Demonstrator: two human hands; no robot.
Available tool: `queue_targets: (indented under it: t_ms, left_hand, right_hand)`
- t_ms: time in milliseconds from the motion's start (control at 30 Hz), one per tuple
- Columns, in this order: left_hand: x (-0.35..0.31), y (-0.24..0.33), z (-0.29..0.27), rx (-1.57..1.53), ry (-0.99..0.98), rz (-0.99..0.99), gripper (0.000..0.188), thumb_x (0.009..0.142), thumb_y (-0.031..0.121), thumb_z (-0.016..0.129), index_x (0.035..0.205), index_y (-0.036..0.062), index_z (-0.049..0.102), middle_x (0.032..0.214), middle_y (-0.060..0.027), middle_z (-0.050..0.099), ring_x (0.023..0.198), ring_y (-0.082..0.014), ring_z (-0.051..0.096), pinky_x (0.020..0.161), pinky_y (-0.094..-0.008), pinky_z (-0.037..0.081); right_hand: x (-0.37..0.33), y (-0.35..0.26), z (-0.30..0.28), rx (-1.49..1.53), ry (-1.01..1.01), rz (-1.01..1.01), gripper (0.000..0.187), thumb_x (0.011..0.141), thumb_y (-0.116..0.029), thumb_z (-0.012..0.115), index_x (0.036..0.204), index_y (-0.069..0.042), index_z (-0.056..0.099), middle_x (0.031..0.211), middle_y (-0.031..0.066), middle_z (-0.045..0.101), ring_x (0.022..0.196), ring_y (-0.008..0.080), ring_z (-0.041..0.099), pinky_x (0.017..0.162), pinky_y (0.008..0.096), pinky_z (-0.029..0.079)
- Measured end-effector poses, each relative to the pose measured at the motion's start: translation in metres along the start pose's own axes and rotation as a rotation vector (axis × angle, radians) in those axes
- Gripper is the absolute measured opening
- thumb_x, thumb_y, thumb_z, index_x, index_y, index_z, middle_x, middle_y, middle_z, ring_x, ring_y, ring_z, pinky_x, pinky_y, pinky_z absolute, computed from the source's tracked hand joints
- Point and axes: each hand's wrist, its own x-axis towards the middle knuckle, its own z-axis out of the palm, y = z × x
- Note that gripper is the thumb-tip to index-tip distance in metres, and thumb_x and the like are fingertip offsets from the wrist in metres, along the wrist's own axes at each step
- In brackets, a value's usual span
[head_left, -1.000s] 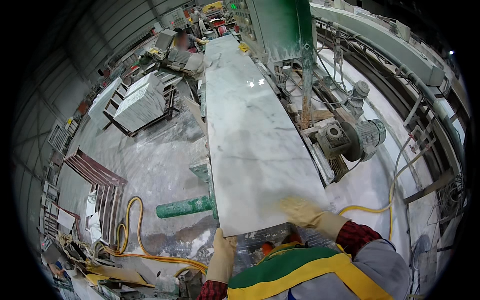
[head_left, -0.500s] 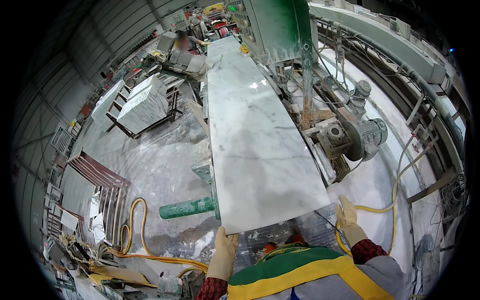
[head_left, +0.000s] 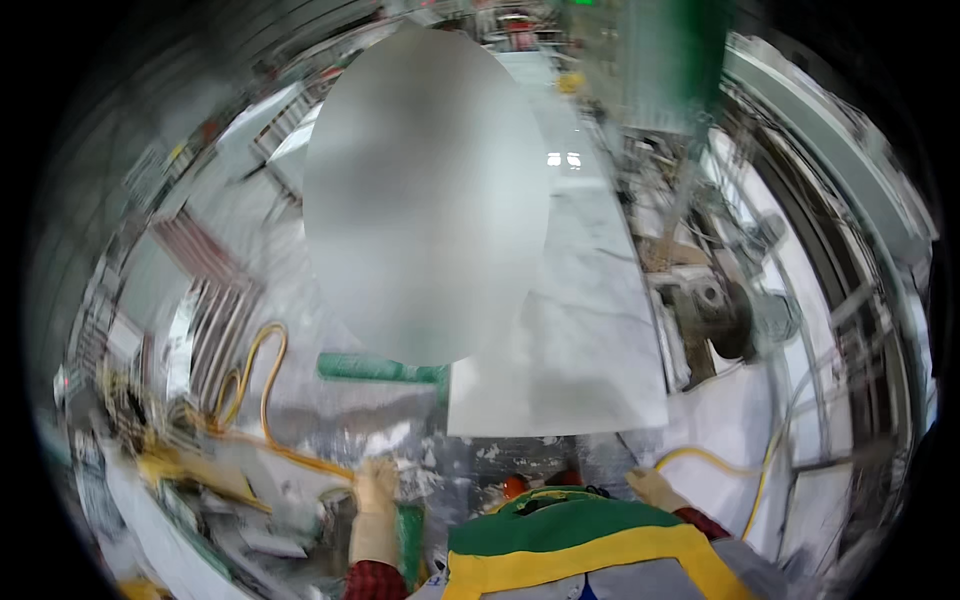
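Observation:
A long white marble slab [head_left: 560, 395] with grey veins lies lengthwise ahead of me, its near edge just beyond my body. My left hand [head_left: 375, 487], in a cream work glove, is to the left of the slab's near corner and apart from it. Motion smears its fingers, so their pose is unclear. My right hand [head_left: 655, 488], in a matching glove, hangs just short of the near right corner, fingers loosely stretched out and nothing visible in them. A large blurred oval hides much of the slab's left side and middle.
Left of the slab's near end juts a green cylinder [head_left: 375, 368]. A yellow hose [head_left: 265, 400] loops on the floor at left; another yellow hose [head_left: 700, 457] curves at right. A motor unit [head_left: 710, 310] stands along the slab's right side. Metal racks [head_left: 210, 330] stand at left.
My left hand has left the slab's near left corner and moved left. My right hand has dropped lower and toward my body. The view has shifted and blurred.

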Motion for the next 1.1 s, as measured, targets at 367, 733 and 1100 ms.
queue_targets:
  t_ms: [367,733,1100]
  left_hand:
    - [-0.214,0.053,-0.304,0.978,1.387,0.525,0.053,0.114,0.03,0.057,0.152,-0.0073,0.058,0.15,-0.0291,0.064,0.141,-0.0449,0.06,0.12,-0.0497,0.045]
    - [-0.331,-0.082,-0.38,1.313,1.438,0.047,0.047,0.114,0.025,0.053,0.155,0.0018,0.054,0.136,-0.0319,0.06,0.126,-0.0503,0.059,0.107,-0.0575,0.05]
    - [-0.317,-0.104,-0.356,1.196,1.536,0.117,0.057,0.117,0.031,0.048,0.166,0.0029,0.044,0.171,-0.028,0.043,0.158,-0.0456,0.04,0.13,-0.0531,0.032]
  right_hand:
    - [0.05,-0.091,-0.024,-0.281,-0.384,-0.241,0.053,0.111,-0.042,0.054,0.136,0.002,0.07,0.137,0.0234,0.074,0.131,0.0417,0.066,0.11,0.0443,0.051]
    - [0.094,-0.168,-0.011,-0.499,-0.528,-0.364,0.056,0.111,-0.043,0.058,0.143,0.001,0.069,0.141,0.0217,0.074,0.134,0.0377,0.067,0.111,0.0423,0.051]
    - [0.067,-0.22,0.037,-0.384,-0.485,-0.374,0.049,0.108,-0.04,0.067,0.144,-0.005,0.071,0.137,0.0176,0.077,0.129,0.0284,0.071,0.112,0.0366,0.05]
